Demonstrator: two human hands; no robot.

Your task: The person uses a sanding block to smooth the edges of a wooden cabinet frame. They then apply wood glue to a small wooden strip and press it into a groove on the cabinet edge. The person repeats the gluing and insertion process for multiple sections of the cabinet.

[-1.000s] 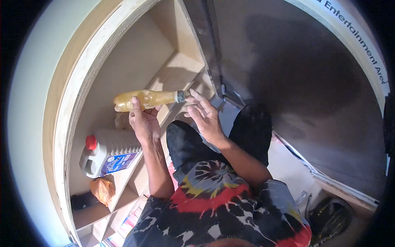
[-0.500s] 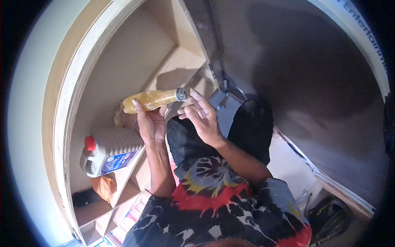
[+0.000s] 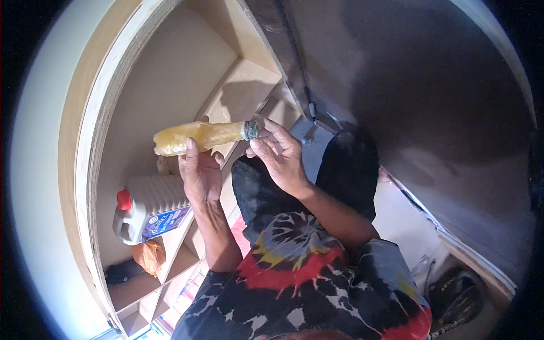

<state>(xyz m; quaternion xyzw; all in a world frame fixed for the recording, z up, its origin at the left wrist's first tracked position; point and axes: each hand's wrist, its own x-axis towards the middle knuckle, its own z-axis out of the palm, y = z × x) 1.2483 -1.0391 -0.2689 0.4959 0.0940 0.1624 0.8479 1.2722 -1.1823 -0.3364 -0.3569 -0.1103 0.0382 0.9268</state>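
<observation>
Right hand (image 3: 283,162) closed toward cap (image 3: 251,130) (narrow, contact unclear); left hand (image 3: 202,175) holds bottle (image 3: 212,134). Likely cap-gripping; next wants firm pinch.

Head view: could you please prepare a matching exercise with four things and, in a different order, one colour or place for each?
1. Bottle
2. Jug
3. Bag
4. Right hand

A. Orange
B. At the dark cap
C. Whitish, with a red lid
D. Yellowish, in the left hand

Pairs: 1-D, 2-C, 3-A, 4-B
</observation>
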